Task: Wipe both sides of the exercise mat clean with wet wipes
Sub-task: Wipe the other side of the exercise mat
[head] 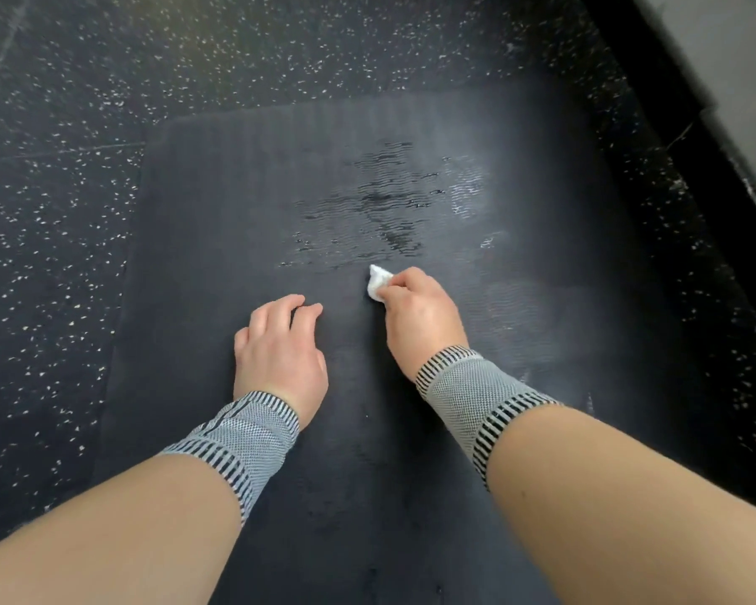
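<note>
Right hand (415, 312) pinches a balled-up wipe (378, 283); left hand (280, 342) rests loosely on the mat (219, 220). Mat's probably soft and floppy, so grab the 12 o'clock edge to flip.

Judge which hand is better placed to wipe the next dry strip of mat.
Right. The right hand already grips the wet wipe at the near edge of the wet patch. The left hand holds nothing, resting fingers-down on the exercise mat.

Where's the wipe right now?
Head view, just right of centre: the wipe is bunched in the right hand on the mat, just below the wet patch.
</note>
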The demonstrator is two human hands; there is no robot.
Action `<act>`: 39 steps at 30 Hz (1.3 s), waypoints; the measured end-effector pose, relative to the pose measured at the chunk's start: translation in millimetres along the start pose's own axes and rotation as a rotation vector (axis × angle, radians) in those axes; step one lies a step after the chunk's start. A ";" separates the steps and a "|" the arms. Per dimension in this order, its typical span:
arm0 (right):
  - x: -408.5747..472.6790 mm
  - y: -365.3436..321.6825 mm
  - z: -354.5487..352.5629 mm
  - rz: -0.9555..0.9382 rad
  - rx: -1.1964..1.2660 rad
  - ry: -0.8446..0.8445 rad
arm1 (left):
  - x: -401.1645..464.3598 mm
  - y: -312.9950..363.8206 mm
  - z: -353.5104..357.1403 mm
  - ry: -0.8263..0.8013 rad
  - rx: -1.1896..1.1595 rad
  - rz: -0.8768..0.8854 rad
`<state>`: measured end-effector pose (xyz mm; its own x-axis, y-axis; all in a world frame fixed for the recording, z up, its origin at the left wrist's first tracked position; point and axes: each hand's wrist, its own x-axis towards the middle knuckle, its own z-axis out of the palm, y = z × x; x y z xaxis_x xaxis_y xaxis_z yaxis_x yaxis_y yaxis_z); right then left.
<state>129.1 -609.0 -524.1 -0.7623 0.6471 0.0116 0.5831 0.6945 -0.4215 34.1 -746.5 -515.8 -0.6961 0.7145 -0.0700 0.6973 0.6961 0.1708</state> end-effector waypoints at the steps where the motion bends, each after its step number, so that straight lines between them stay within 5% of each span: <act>1: 0.7 14.6 -6.5 0.006 -0.013 -0.001 | 5.2 4.3 -2.4 0.006 -0.011 0.014; 6: 2.8 118.6 -59.3 0.370 -0.039 0.159 | 53.8 58.8 -17.6 -0.013 -0.041 0.229; 10: 2.5 162.5 -87.4 0.588 -0.126 0.334 | 114.5 116.3 -25.7 -0.209 0.121 0.338; 15: -8.3 126.5 -67.9 0.232 -0.038 0.134 | 161.1 171.5 -34.6 -0.587 0.364 0.253; 18: -4.9 162.8 -84.2 0.275 -0.098 0.155 | 165.2 182.4 -32.7 -0.701 0.503 0.250; 22: -1.3 179.3 -96.6 0.592 0.022 0.329 | 166.9 185.7 -34.3 -0.767 0.562 0.237; 32: 3.9 145.4 -81.2 0.683 0.058 0.336 | 167.0 178.4 -31.2 -0.808 0.471 0.204; 39: 7.3 123.2 -85.1 0.262 0.075 0.069 | 167.6 178.3 -30.1 -0.824 0.445 0.225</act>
<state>219.3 -492.0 -498.8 -0.5659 0.8232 -0.0464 0.7334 0.4769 -0.4844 36.6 -504.7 -467.5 -0.3174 0.5417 -0.7784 0.9190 0.3783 -0.1115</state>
